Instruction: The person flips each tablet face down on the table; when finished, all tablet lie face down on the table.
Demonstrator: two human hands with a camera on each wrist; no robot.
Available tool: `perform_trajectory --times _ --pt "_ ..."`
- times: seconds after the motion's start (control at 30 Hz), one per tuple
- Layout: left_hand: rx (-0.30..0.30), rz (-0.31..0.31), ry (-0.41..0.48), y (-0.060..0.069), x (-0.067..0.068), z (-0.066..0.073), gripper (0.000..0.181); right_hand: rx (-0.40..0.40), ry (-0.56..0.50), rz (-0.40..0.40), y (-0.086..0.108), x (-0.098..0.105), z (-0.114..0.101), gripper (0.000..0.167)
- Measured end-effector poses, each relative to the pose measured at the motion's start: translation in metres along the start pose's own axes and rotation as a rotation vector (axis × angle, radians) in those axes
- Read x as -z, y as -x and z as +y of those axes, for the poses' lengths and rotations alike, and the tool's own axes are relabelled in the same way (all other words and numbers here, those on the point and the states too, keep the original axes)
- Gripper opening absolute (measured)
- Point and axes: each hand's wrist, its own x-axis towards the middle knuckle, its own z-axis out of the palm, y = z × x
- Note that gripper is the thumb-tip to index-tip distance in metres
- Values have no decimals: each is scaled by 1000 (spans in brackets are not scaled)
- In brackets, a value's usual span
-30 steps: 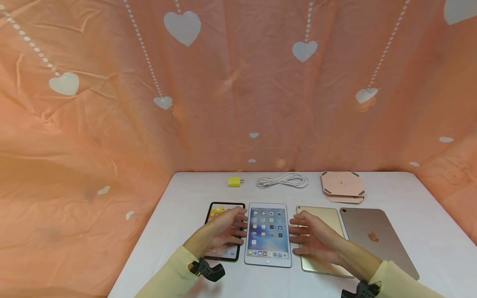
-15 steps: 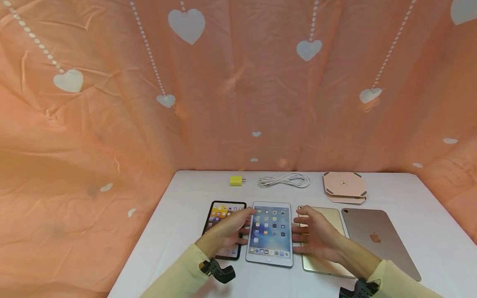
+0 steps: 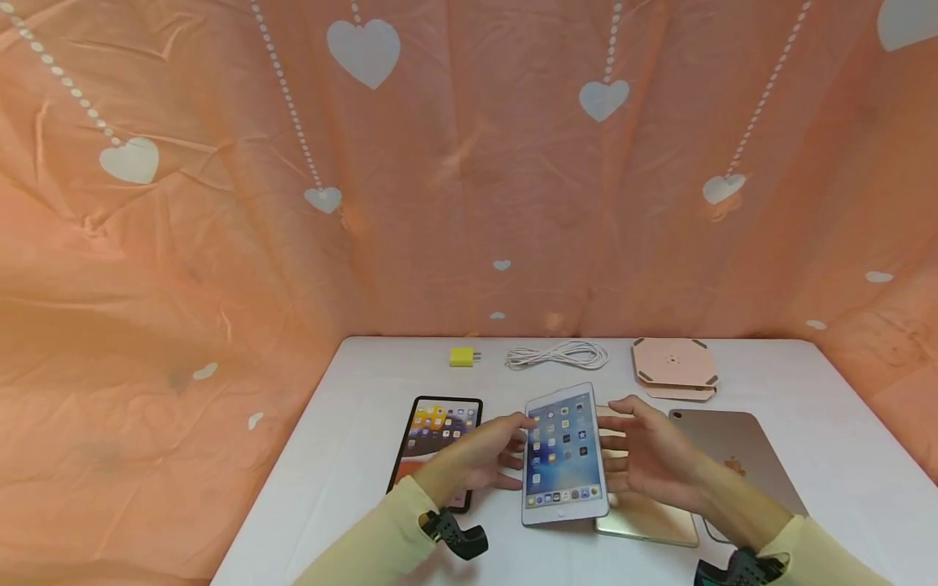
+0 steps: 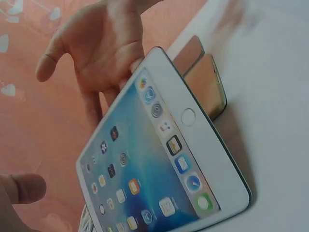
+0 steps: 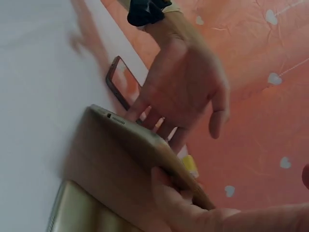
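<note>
A white tablet [image 3: 563,452] with a lit screen of app icons is raised off the table and tilted, between both hands. My left hand [image 3: 479,457] is at its left edge; in the right wrist view its fairly straight fingers meet that edge, thumb apart. My right hand [image 3: 659,462] supports the other side, its fingers reaching the tablet's back [image 5: 130,159] in the right wrist view, thumb raised away. Beneath the right hand lies a gold tablet [image 3: 645,521], partly covered. Left of the white tablet rests a black-framed tablet [image 3: 425,439] with a lit screen, partly behind my left arm.
A grey tablet [image 3: 721,439] lies back up at the right. Along the back of the white table [image 3: 396,366] are a yellow charger plug [image 3: 462,356], a coiled white cable [image 3: 560,356] and a pink folding stand [image 3: 674,364]. An orange curtain [image 3: 469,203] hangs behind.
The white tablet has come up off the table, tilted, and shifted right with both hands. It now covers part of the gold tablet; more of the black-framed tablet shows.
</note>
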Motion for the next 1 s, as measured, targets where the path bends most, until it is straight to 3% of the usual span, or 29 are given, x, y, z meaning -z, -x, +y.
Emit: perform_trajectory --times 0.23,0.4,0.73,1.0 --pt "-17 -136 -10 -4 -10 -8 58 10 92 22 22 6 -9 84" --pt "-45 -221 22 1 -11 -8 62 27 151 44 28 -1 -12 82" --pt "-182 -315 103 25 -4 43 67 88 198 108 14 -38 -12 76" --pt "-151 -338 102 38 10 62 72 76 193 91 -1 -56 -9 71"
